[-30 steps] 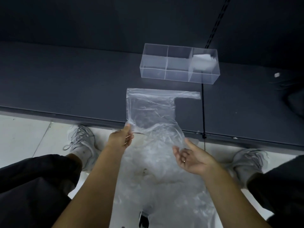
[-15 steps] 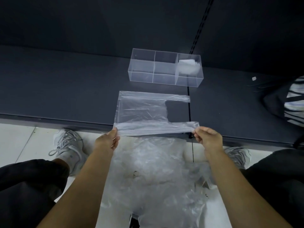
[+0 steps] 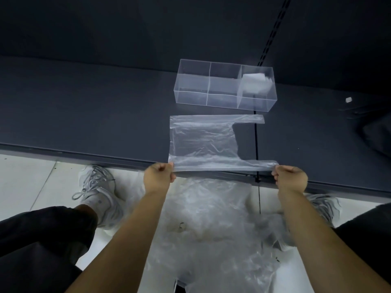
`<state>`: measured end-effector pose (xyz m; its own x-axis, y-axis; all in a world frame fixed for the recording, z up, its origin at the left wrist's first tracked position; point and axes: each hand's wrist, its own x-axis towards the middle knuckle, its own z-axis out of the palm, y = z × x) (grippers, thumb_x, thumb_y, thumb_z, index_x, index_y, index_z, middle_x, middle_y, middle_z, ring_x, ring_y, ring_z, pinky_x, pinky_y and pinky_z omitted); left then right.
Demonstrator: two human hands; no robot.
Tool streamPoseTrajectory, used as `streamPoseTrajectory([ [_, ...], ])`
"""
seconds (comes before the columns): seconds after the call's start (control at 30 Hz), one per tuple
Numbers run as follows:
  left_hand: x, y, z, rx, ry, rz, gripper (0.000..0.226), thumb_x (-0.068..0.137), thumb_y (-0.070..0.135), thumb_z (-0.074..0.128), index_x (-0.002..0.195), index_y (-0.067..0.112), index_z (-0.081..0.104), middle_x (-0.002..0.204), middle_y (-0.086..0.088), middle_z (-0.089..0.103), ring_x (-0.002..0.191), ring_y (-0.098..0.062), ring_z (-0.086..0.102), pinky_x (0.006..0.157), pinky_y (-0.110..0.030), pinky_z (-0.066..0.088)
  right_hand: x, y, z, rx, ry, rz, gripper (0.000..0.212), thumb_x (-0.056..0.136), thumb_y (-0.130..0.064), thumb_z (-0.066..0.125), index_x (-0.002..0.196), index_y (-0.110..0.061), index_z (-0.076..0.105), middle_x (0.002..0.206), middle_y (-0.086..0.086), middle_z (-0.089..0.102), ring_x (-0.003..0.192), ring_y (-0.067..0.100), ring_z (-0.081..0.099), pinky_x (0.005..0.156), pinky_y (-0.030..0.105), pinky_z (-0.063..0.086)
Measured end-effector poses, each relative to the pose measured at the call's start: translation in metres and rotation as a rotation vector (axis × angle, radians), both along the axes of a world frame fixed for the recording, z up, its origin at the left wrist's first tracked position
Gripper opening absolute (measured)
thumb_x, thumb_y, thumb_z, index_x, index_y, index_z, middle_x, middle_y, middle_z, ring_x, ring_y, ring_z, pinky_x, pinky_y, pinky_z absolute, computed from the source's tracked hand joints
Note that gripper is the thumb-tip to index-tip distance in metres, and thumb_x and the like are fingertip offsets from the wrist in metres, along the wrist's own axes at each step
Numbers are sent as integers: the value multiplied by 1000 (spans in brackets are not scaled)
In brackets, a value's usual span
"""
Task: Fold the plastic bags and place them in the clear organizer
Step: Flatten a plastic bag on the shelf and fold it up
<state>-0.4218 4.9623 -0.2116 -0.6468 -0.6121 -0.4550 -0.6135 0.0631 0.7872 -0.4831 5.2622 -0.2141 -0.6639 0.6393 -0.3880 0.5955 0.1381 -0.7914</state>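
Left hand (image 3: 159,176) and right hand (image 3: 290,178) each pinching the near fold of a flat plastic bag (image 3: 203,142) on the dark shelf (image 3: 84,115) — organizer (image 3: 224,85) just beyond, folded bag (image 3: 255,82) in its right compartment, loose bag pile (image 3: 211,225) on the floor nearer.

Dark grey shelf surface (image 3: 84,106), dark back panel (image 3: 127,28) behind it with a slotted rail (image 3: 273,32) running up. Thin black seam (image 3: 256,140) crosses the surface front to back. Small white scrap (image 3: 348,99) lies far right, near a dark blurred object (image 3: 378,136) at the frame edge. Below: white floor tiles (image 3: 27,180), grey laced left sneaker (image 3: 99,193), right sneaker (image 3: 323,206), black trousers (image 3: 38,240).
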Motion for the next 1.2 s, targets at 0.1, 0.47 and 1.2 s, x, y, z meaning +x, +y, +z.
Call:
streamPoseTrajectory([
  [0.1, -5, -10, 4, -107, -9, 49, 40, 93, 30, 57, 58, 13, 60, 52, 2, 60, 54, -15, 56, 60, -26, 42, -5, 1, -1, 187, -68, 76, 16, 89, -16, 63, 96, -3, 69, 89, 12, 71, 79, 27, 64, 72, 37, 51],
  [0.47, -61, -8, -6, -900, 193, -759, 46, 97, 8, 42, 142, 0, 39, 150, -17, 36, 140, -31, 32, 117, -40, 20, 5, -179, 18, 435, 405, 946, 42, 95, -7, 47, 137, -9, 48, 148, 9, 40, 138, 23, 34, 117, 33, 24],
  [1.2, -100, -16, -31, -1000, 59, -886, 62, 100, 44, 17, 153, 13, 4, 161, -1, -1, 148, -15, -7, 116, -34, -15, -56, -115, -9, 886, 62, 1072, 71, 97, -54, 10, 152, -12, -4, 161, 5, -10, 147, 19, -13, 118, 38, -12],
])
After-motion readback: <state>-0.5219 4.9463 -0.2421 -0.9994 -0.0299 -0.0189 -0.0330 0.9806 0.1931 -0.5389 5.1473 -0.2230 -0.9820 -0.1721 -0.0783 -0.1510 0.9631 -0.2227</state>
